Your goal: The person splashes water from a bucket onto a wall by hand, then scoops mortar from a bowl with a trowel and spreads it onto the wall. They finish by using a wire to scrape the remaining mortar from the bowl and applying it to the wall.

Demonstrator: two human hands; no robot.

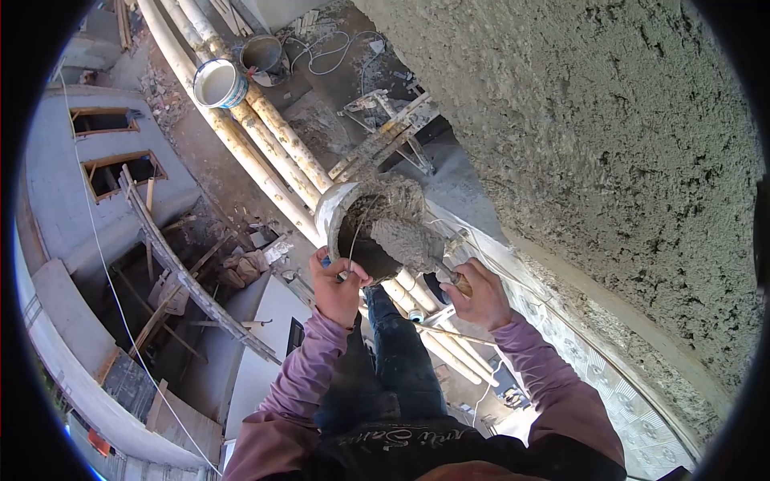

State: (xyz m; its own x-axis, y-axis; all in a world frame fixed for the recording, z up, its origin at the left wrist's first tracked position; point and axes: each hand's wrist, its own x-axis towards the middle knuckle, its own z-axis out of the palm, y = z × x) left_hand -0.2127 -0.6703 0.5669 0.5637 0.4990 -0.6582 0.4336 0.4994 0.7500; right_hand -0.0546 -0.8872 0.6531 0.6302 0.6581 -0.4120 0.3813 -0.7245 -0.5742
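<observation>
Mortar pan (333, 210) hangs tipped in mid-air in front of the person's chest, its mouth turned toward the rough plastered wall (609, 120), the biggest thing in view, which fills everything to the pan's right and above it; tilted that way, the contents sit within easy reach of the tool. Beneath and to the left of the pan run the pale scaffold poles (265, 152), laid side by side, and the person's legs in jeans (397, 353) come down toward them just below the pan. Well beyond the pan, farther along the poles, sits a white bucket (218, 82). At the pan's mouth a trowel (445, 272) carries a heavy lump of grey mortar (405, 239). The left hand (337, 284) has its grip closed around the pan's lower rim, bearing the weight from below; the right hand (475, 293), just right of the pan, has its grip wrapped tight on the trowel's handle, wrist low so the blade lies under the load
</observation>
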